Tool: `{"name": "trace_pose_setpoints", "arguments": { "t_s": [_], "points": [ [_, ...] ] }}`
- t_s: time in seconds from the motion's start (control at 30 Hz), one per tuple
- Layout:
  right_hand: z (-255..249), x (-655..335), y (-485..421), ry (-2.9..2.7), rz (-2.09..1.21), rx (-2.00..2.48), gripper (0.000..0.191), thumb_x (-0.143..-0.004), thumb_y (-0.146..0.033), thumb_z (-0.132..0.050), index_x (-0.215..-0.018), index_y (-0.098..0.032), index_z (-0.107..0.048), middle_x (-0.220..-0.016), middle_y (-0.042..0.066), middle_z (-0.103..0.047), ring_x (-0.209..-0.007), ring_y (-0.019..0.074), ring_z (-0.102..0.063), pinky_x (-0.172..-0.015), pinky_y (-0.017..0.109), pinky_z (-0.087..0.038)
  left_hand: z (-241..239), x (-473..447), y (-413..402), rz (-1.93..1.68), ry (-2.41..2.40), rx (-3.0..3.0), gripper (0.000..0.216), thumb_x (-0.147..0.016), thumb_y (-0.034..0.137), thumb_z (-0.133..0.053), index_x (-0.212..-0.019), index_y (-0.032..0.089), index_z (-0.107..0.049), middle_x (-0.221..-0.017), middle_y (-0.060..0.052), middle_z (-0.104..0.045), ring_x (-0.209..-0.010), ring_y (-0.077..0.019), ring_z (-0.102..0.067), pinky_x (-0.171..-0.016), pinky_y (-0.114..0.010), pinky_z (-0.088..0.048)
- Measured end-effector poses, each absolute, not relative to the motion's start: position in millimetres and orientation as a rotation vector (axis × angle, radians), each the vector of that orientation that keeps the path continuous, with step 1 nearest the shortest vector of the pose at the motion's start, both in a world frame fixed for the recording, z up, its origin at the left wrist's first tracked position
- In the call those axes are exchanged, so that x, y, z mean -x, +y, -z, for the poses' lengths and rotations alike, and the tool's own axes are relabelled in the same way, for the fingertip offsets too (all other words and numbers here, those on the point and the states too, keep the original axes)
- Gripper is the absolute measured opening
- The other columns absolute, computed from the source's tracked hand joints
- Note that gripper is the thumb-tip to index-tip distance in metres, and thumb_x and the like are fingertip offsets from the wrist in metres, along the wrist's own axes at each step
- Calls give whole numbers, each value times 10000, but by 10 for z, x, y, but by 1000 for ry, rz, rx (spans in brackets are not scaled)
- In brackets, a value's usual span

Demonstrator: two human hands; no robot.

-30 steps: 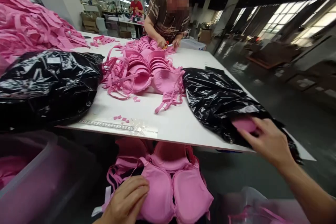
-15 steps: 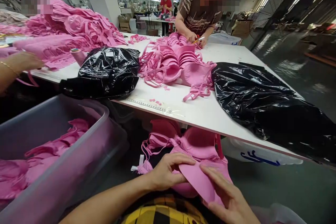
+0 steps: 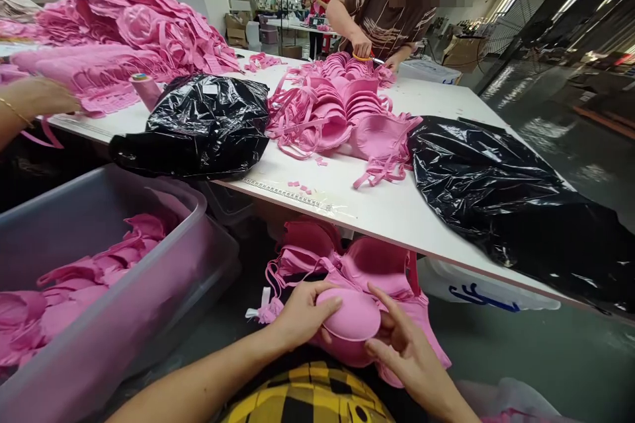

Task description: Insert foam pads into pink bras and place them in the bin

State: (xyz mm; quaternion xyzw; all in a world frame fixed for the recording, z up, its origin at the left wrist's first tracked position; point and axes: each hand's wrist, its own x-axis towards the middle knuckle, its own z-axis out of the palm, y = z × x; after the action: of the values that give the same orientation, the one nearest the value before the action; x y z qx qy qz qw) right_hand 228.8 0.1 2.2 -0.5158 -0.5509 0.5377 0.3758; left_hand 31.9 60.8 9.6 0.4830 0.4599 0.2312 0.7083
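Observation:
A pink bra (image 3: 350, 317) is held low in front of my body, one moulded cup turned with its smooth curved side up. My left hand (image 3: 305, 317) grips the cup's left edge, thumb on top and fingers beneath. At the right edge, my right hand (image 3: 409, 347) has its thumb and fingers closed around the fabric; part of that grip is hidden. Just beyond both hands, more pink bras (image 3: 377, 268) lie overlapped below the table edge, with straps and a white tag at their left.
Stacked pink bras (image 3: 342, 112) cover the white table (image 3: 282, 178) between two black plastic bags (image 3: 208, 112) (image 3: 496, 178). A grey bin (image 3: 198, 198) of pink pieces stands left. Across the table a person holds scissors (image 3: 367, 58); another person's hand (image 3: 44, 98) is at far left.
The cup between my hands has turned from a steep, edge-on tilt to lying flatter, its rounded face showing. My right hand has moved from over the cup to its right edge.

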Motion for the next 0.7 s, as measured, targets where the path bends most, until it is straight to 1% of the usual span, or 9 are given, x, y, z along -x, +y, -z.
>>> {"name": "trace_pose_setpoints", "arguments": {
  "t_s": [0.07, 0.17, 0.23, 0.3, 0.37, 0.43, 0.53, 0.63, 0.7],
  "points": [
    [0, -2314, -7, -1626, -1193, 1354, 500, -832, -295, -598, -1318, -246, -490, -1171, 100, -630, -930, 216, -632, -812, 329, -520, -92, -328, 610, -494, 995, -1048, 486, -750, 470, -586, -1069, 106, -620, -744, -42, -628, -398, -88, -521, -353, -180, -380],
    [1, -2321, 12, -1825, -1015, 1297, 317, -808, -197, -591, -1104, -289, -656, -1054, 50, -684, -966, 217, -629, -823, 308, -521, -92, -329, 624, -493, 902, -1064, 416, -770, 421, -581, -1024, 100, -654, -769, -42, -626, -504, -97, -525, -435, -197, -425],
    [-30, -2302, 37, -1835, -992, 1257, 278, -798, -196, -608, -1045, -302, -679, -1005, 40, -687, -932, 211, -639, -786, 287, -537, -105, -309, 646, -514, 847, -1114, 337, -775, 358, -588, -986, 112, -679, -832, -47, -643, -652, -126, -556, -565, -220, -457],
    [-63, -2275, 58, -1826, -984, 1246, 263, -783, -238, -660, -1037, -301, -683, -1008, 45, -673, -929, 216, -637, -788, 290, -542, -125, -280, 663, -541, 825, -1159, 283, -773, 307, -598, -965, 123, -693, -881, -48, -656, -779, -150, -561, -696, -243, -446],
    [-67, -2246, 66, -1817, -951, 1237, 268, -767, -295, -705, -1034, -300, -686, -1011, 48, -662, -932, 222, -633, -792, 292, -545, -131, -266, 651, -601, 812, -1131, 287, -749, 304, -638, -968, 127, -689, -922, -53, -658, -849, -167, -555, -771, -263, -426],
    [-24, -2214, 58, -1758, -840, 1238, 262, -769, -331, -713, -1028, -300, -688, -1007, 49, -659, -933, 224, -633, -780, 284, -550, -109, -288, 596, -699, 754, -989, 382, -683, 332, -716, -1000, 125, -665, -950, -64, -649, -879, -180, -555, -786, -270, -424],
    [86, -2158, 15, -1661, -654, 1262, 255, -795, -320, -689, -1047, -291, -677, -1015, 57, -653, -947, 226, -631, -782, 286, -552, -45, -367, 472, -764, 646, -715, 505, -605, 363, -780, -1008, 103, -620, -915, -80, -632, -821, -177, -563, -726, -274, -443],
    [118, -2124, -41, -1742, -633, 1305, 299, -785, -311, -692, -1080, -271, -663, -1075, 83, -641, -1019, 259, -610, -831, 332, -543, -39, -401, 425, -780, 731, -644, 391, -648, 315, -726, -946, 102, -588, -810, -41, -604, -749, -152, -542, -684, -268, -440],
    [49, -2129, -53, -1763, -787, 1333, 391, -799, -341, -669, -1175, -252, -606, -1158, 110, -608, -1062, 273, -588, -844, 353, -539, -103, -365, 477, -786, 810, -729, 249, -664, 215, -638, -882, 114, -574, -742, 2, -561, -706, -123, -502, -659, -239, -414]
  ]
}}
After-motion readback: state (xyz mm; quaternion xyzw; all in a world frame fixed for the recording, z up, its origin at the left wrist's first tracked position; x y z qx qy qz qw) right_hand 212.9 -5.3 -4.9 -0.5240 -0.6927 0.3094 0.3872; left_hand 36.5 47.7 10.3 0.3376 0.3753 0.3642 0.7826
